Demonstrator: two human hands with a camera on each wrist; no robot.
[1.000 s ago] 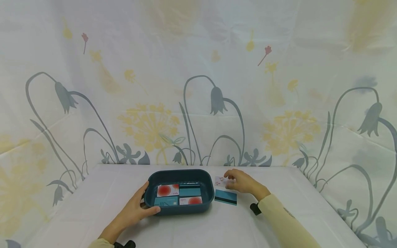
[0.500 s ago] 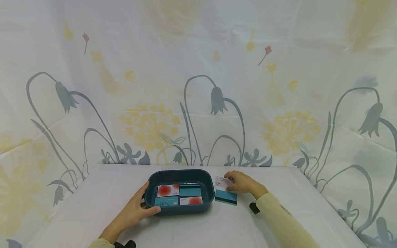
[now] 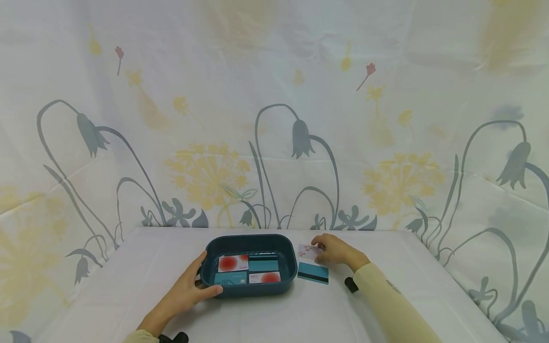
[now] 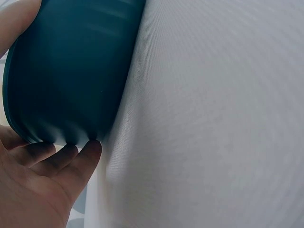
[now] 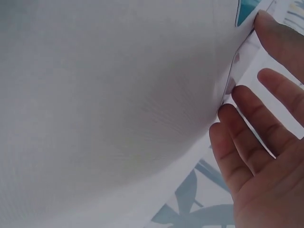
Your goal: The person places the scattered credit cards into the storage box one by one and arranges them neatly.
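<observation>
My left hand grips the left end of a dark teal plastic tray, thumb at the front rim. In the left wrist view several fingertips press its outer wall. To the tray's right, my right hand holds a pale plastic card with a pinkish pattern by its edges, the thumb on the near side and fingers on the far side. That card lies flat at the table. Just nearer is a blue card with a black stripe; its corner shows beyond my thumb in the right wrist view.
Inside the tray lie a red-and-white card, a blue striped card, a teal card and another red-and-white card, in two rows. A white cloth covers the table. Behind it hangs a flower-printed curtain.
The fingers of my right hand have closed in slightly on the pale card's edges. My left hand and the tray have stayed in place.
</observation>
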